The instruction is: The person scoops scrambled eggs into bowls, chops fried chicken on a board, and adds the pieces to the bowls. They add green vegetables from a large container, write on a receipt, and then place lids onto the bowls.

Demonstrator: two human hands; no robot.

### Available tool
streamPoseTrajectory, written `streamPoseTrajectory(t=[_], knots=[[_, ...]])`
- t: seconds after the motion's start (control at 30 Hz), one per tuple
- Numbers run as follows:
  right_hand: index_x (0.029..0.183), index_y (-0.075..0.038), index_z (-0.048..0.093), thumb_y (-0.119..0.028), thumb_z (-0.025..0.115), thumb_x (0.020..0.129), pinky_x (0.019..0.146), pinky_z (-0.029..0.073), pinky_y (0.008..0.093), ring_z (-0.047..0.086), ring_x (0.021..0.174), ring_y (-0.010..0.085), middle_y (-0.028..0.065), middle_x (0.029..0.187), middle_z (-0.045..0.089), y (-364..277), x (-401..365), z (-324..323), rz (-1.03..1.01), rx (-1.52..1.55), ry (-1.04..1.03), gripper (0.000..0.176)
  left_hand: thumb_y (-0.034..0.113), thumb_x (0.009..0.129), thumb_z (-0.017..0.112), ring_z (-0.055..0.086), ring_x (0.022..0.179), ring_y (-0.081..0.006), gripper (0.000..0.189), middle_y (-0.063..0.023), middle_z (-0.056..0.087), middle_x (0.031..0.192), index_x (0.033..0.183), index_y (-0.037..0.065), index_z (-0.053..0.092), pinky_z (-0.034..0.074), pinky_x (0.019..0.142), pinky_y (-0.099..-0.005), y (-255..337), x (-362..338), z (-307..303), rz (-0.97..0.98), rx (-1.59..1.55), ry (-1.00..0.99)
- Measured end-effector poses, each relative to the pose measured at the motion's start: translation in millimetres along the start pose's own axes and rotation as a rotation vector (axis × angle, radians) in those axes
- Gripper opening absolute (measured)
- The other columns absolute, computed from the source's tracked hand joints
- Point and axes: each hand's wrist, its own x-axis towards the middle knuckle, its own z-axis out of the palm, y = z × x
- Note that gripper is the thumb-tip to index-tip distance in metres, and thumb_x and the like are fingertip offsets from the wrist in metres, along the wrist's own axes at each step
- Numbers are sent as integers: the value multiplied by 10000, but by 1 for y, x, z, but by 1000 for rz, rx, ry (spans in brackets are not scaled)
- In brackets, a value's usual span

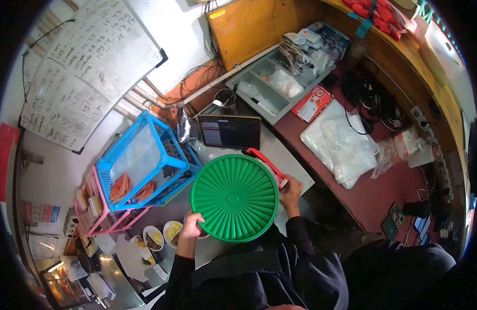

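Observation:
Between my two hands is a round tub with a green ribbed lid, seen from above; most of its body is hidden under the lid. My left hand grips the lower left edge, thumb on top of the rim and fingers hidden below. On the right side my right hand is closed round the tub's side, beside a red handle. Just beyond the lid stands a tablet with a dark screen. Bowls of food sit left of my left hand.
Blue plastic rack and pink rack with packets stand at left. A grey divided tray with bags lies beyond the tablet. Clear plastic bags, cables and phones lie on the red-brown table at right. Someone's dark-clothed leg is beside me.

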Motion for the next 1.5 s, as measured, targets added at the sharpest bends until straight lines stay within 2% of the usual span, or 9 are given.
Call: streamPoseTrajectory(t=[0.27,0.5,0.67,0.87,1.03,1.23,1.33,1.43,1.5], knots=[[1065,-67,532,-96,777,583,802,459,351,601,898,261,111,963,613,20,60,-23,59,204,-261,542,-46,492,451,538,881,-174,758,-68,575,1005,1244,44,498,431,639,-213,38,42,15,-31,245,71],[1031,-24,526,-144,800,600,783,469,380,598,913,327,147,953,602,16,22,-9,36,185,-82,525,51,777,586,526,982,-215,350,-129,560,1039,1124,11,555,437,803,-307,47,50,43,684,972,287],[1067,-28,517,-217,780,620,831,416,429,543,977,355,169,1012,558,-13,-37,1,345,88,203,553,296,786,708,543,752,-300,340,-142,537,834,860,1,557,436,668,-371,62,59,44,983,1276,340],[1198,-21,430,-260,788,608,915,352,467,460,1063,354,172,1100,474,-9,-41,-8,404,-74,83,730,589,748,630,589,657,-371,607,-175,591,669,810,-11,564,451,583,-429,82,68,65,644,1644,411],[1271,-55,394,-200,791,638,910,390,416,475,1078,298,154,1131,474,-27,-22,-69,385,-158,-111,761,547,790,603,615,683,-384,566,-192,622,709,795,-18,566,470,566,-453,100,49,87,825,1551,450],[1097,-12,567,-58,675,739,839,435,353,550,939,274,135,1035,573,-117,49,-127,134,5,44,377,302,806,688,605,618,-332,325,-141,617,692,813,1,567,452,551,-375,154,-63,123,1053,1213,273],[1042,-36,610,-77,655,766,747,480,346,609,852,257,120,962,618,-185,80,-118,-3,143,-193,283,152,841,650,551,631,-114,152,-63,627,731,856,4,617,420,599,-276,168,-111,78,1218,903,528],[969,-85,647,-117,617,785,689,498,364,626,850,299,124,988,635,-220,95,-73,-209,-23,-622,190,192,909,573,539,671,-102,195,-12,592,727,884,2,611,427,609,-263,156,-122,-16,1255,434,806],[963,-90,638,-85,632,748,680,493,340,630,778,222,85,875,643,-212,102,-25,-729,-87,-822,215,213,923,543,535,682,-120,216,-42,578,743,953,2,579,430,607,-268,127,-138,-94,900,-21,442]])
